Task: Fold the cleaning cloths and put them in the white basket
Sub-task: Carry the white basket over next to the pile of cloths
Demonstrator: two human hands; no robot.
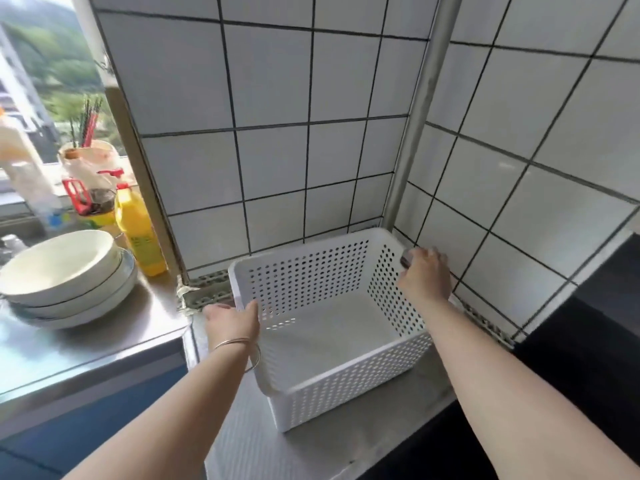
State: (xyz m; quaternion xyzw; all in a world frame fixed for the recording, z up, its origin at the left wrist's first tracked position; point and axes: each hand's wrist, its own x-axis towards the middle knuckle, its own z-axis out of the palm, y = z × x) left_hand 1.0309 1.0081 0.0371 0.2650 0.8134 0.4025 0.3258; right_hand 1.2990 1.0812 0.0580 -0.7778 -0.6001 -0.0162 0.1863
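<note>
A white perforated plastic basket (pixel 349 372) stands on a pale counter in the tiled corner, and nothing lies inside it. My left hand (pixel 232 322) grips its left rim, a thin bangle on the wrist. My right hand (pixel 425 274) holds the right rim near the far corner, close to the wall tiles. No cleaning cloth shows anywhere in this view.
Stacked white bowls (pixel 65 275) sit on the steel counter at left. Behind them stand a yellow bottle (pixel 136 230), a chopstick holder (pixel 86 147) and a red-handled strainer (pixel 91 199) by the window. A dark surface (pixel 588 341) lies to the right; a metal pipe (pixel 420 109) runs up the corner.
</note>
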